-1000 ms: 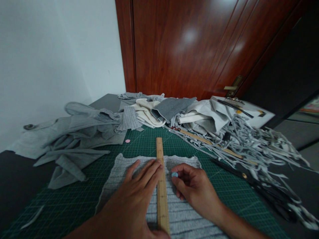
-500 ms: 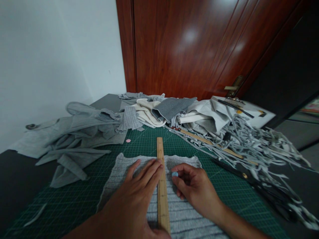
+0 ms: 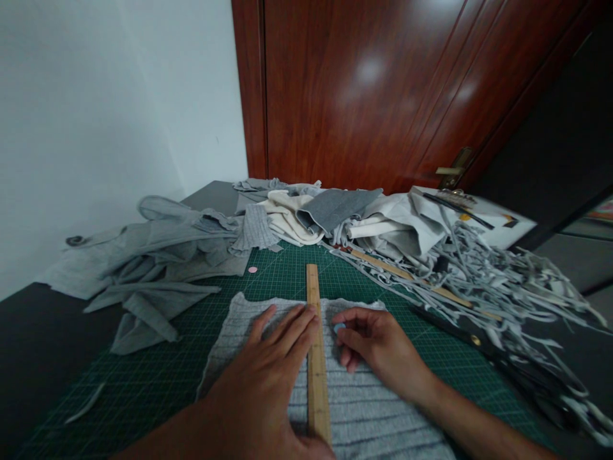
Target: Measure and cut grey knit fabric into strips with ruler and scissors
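Observation:
A piece of grey ribbed knit fabric [image 3: 383, 409] lies spread on the green cutting mat [image 3: 282, 268]. A wooden ruler [image 3: 318, 377] runs lengthwise over it, its far end reaching past the fabric's top edge. My left hand [image 3: 272, 358] is laid flat, fingers spread, across the fabric and the ruler's left side. Just right of the ruler, my right hand [image 3: 376, 342] pinches a small light blue disc of tailor's chalk [image 3: 340, 327] between thumb and index finger. Whether the chalk touches the fabric I cannot tell.
Grey garments [image 3: 167, 255] are heaped on the left, with folded white and grey cloth [image 3: 335, 214] at the back. Black scissors [image 3: 479, 342] and tangled fabric strips [image 3: 474, 275] lie right, near another wooden ruler [image 3: 412, 278]. A pink disc [image 3: 253, 269] rests on the mat.
The whole view has shifted slightly. My right hand has moved a little farther up the fabric, and the chalk's angle has changed. My left hand keeps its place on the ruler.

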Demonstrator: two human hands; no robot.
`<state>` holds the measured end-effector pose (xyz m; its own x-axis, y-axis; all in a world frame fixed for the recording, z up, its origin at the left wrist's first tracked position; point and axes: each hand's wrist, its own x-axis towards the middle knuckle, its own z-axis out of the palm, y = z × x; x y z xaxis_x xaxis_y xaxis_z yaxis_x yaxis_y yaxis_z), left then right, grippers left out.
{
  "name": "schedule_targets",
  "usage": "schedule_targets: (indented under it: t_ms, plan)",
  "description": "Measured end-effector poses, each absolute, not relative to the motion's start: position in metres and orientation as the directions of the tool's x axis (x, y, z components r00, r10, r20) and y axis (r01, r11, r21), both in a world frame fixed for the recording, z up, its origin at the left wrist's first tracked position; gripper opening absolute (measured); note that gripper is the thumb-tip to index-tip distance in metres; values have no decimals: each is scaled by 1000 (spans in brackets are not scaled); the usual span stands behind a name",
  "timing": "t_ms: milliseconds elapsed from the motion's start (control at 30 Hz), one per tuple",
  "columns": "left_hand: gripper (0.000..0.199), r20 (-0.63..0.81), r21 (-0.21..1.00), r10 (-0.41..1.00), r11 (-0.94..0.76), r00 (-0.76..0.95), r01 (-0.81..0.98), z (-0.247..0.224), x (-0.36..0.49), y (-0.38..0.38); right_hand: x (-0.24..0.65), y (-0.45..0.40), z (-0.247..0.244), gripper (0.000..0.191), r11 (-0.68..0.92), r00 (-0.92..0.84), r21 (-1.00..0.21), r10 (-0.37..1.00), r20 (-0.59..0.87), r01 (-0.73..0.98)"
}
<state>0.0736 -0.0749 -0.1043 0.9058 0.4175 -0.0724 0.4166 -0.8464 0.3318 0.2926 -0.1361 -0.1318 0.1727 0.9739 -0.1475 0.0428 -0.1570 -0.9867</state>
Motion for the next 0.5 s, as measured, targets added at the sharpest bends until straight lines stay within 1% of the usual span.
schedule_targets:
  t_ms: [100,267,367,500]
  plan:
    - [132,-64,338,418,-845,906,414,-105,73,-75,297,-124,-124,31,-173,138,-984,976,-167,33]
    - [133,-5,356,407,-853,914,381,-116,71,-71,305,-99,-116,31,-144,106,-985,985,-134,91]
    - [133,52,368,381,-867,923,337,-126,69,-66,308,-86,-112,23,-139,72,-978,989,-129,154]
    - [134,59,356,373,-874,926,330,-135,69,-64,310,-77,-109,10,-128,35,-956,992,-124,262]
